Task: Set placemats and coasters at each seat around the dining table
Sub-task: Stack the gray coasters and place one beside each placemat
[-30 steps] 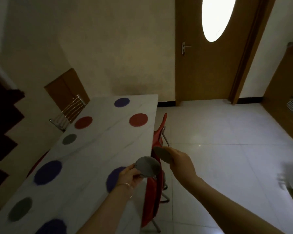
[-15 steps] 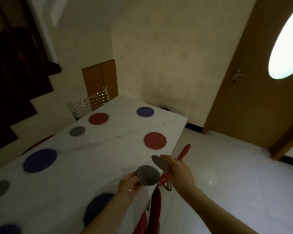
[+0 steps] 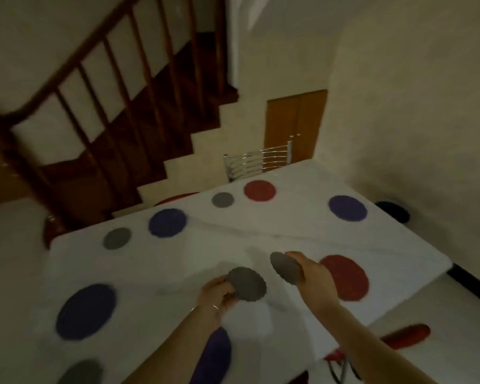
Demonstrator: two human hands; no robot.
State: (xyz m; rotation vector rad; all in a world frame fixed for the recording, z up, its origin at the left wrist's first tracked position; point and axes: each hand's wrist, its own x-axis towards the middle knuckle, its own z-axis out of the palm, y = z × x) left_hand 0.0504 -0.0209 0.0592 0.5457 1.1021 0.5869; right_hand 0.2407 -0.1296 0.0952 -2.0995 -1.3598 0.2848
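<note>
My left hand [image 3: 215, 295] pinches a small grey round coaster [image 3: 247, 284] by its edge above the white table [image 3: 261, 239]. My right hand [image 3: 315, 278] holds a second grey coaster [image 3: 284, 267] tilted on edge, just left of a red round placemat [image 3: 349, 277]. Round placemats lie around the table: a dark blue one [image 3: 86, 310] at the near left, a blue one [image 3: 167, 222], a red one [image 3: 259, 190] and a purple one [image 3: 347, 207] farther off, and a purple one [image 3: 215, 356] under my left forearm. Grey coasters [image 3: 117, 238] [image 3: 222, 200] [image 3: 81, 371] lie beside some of the mats.
A metal-backed chair [image 3: 257, 162] stands at the table's far side and a red chair [image 3: 405, 335] at the near right edge. A dark wooden staircase [image 3: 108, 120] rises at the left. A low wooden cabinet door [image 3: 295, 126] is set in the far wall. A dark stool [image 3: 394, 212] sits beyond the right corner.
The view has swung left, away from the door and onto the table and staircase. Both hands, each still holding a coaster, are now over the tabletop instead of beside its edge.
</note>
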